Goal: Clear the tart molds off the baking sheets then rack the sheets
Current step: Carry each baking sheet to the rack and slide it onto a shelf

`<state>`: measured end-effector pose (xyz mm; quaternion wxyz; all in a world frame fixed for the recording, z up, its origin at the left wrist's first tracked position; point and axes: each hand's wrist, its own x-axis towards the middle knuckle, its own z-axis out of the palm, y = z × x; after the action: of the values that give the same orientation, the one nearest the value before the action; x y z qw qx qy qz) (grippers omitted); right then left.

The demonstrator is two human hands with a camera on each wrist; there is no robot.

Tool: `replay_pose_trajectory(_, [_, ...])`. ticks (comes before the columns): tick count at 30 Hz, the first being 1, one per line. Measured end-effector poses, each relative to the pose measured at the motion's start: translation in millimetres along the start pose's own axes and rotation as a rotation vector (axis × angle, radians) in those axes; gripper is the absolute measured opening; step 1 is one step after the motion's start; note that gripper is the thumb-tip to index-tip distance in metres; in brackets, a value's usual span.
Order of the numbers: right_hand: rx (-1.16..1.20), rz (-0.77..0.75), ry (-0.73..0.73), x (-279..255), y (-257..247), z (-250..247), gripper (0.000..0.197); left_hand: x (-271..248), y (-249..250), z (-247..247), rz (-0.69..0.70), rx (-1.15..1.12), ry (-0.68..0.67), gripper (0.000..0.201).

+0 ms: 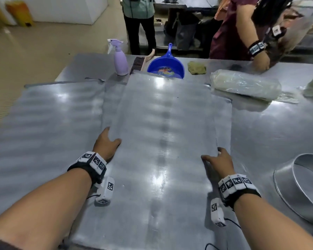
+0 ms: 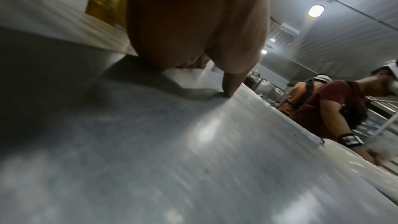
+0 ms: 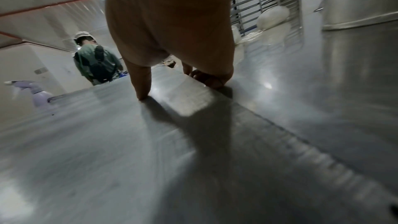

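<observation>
A worker grips a bare baking sheet point(image 1: 163, 141) by its two long edges on a stainless steel table point(image 1: 278, 134), the left hand point(image 1: 106, 144) on one side and the right hand point(image 1: 218, 162) on the other. Each thumb lies flat on top of the metal while the fingers curl over the rim (the right wrist view shows them hooked under; on the left they are hidden, so that is a fair guess). No tart molds remain on this sheet, and a second sheet point(image 1: 49, 120) lies just beside it to the left, also bare. The sheet looks thin, stiff and slick, likely light but wide and awkward, so the mid-edge hold on both sides suits it. A lilac spray bottle point(image 1: 120, 59), a blue dustpan point(image 1: 165, 66) and bagged dough point(image 1: 244, 83) sit at the table's far end.
</observation>
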<state>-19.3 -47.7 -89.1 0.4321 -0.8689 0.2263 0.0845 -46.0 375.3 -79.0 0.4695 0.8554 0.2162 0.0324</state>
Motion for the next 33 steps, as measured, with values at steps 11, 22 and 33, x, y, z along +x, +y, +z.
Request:
replay_pose_trajectory(11, [0.060,0.069,0.135,-10.2,40.8,-27.0,0.048,42.3,30.8,57.8,0.079,0.071,-0.198,0.042])
replay_pose_trajectory(22, [-0.045,0.046,0.143,-10.8,28.3,-25.5,0.026,57.1,36.4,52.2,-0.014,0.518,-0.231,0.055])
replay_pose_trajectory(33, [-0.179,0.064,0.123,-36.4,49.4,-40.7,0.014,5.8,32.2,42.4,0.003,0.306,-0.257,0.035])
